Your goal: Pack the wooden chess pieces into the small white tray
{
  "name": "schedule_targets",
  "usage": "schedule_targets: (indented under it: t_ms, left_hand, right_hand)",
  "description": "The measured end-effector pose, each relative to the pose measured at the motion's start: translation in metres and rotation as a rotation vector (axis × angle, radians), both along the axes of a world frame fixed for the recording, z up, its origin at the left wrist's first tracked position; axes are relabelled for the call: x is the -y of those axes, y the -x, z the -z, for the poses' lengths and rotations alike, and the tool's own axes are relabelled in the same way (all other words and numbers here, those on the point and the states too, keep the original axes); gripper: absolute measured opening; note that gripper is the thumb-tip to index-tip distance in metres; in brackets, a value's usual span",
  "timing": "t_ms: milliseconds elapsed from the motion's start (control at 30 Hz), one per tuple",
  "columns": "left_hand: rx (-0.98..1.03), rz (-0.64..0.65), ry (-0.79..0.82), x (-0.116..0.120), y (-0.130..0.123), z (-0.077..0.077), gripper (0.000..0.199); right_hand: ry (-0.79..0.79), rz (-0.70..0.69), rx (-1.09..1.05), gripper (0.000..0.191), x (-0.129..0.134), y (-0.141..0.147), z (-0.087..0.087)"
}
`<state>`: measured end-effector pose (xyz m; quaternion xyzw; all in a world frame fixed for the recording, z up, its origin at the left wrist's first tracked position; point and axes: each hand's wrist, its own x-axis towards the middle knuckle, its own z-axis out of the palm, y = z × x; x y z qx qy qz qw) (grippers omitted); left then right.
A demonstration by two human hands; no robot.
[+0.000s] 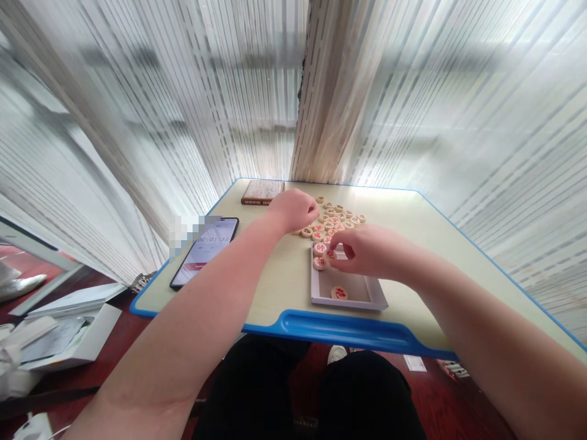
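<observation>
My right hand (360, 252) reaches over a shallow white box (346, 302), thumb and forefinger closed around a round wooden Chinese chess piece (331, 255). Inside the box, two red-marked pieces, one of them a chess piece (320, 249) in the far left corner, lie along the left wall. Another red-marked piece (339, 293) rests near its front wall. Beyond the box several loose pieces (334, 220), marked in red or black, lie spread on the table. My left hand (295, 211) is curled at their left edge; whatever its fingers hold is hidden.
A phone (206, 250) showing a running timer lies at the table's left. Behind my left hand sits a brown-edged flat box (262, 191). The pale table (413, 226) has a raised blue rim (343, 327) in front. Sheer curtains (257, 91) hang behind it.
</observation>
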<state>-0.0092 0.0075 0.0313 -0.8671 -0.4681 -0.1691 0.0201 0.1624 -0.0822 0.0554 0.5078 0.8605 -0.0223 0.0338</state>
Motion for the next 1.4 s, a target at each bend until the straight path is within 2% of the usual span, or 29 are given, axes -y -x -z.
schedule_targets:
  t_ms: [200, 433, 733, 1033, 1400]
  left_hand:
    - [-0.018, -0.007, -0.01, -0.0012, -0.0002, 0.0012, 0.039]
    - [-0.057, -0.005, -0.035, -0.0025, -0.0003, 0.0027, 0.039]
    - [-0.064, -0.01, -0.031, -0.0026, -0.0005, 0.0039, 0.037]
    - [-0.061, -0.009, -0.025, -0.0022, -0.0008, 0.0038, 0.037]
    - [-0.07, -0.002, -0.012, -0.0009, -0.0016, 0.0018, 0.038]
  right_hand:
    - [-0.087, -0.09, 0.071, 0.032, 0.0074, 0.0059, 0.0023]
    - [-0.116, -0.106, 0.176, 0.034, 0.0099, 0.0106, 0.0025]
    - [-0.096, -0.117, 0.126, 0.022, 0.0077, 0.0086, 0.0034]
    - [-0.07, -0.128, 0.109, 0.021, 0.0082, 0.0096, 0.0039]
    - [-0.147, -0.141, 0.068, 0.02, 0.007, 0.0062, 0.0039]
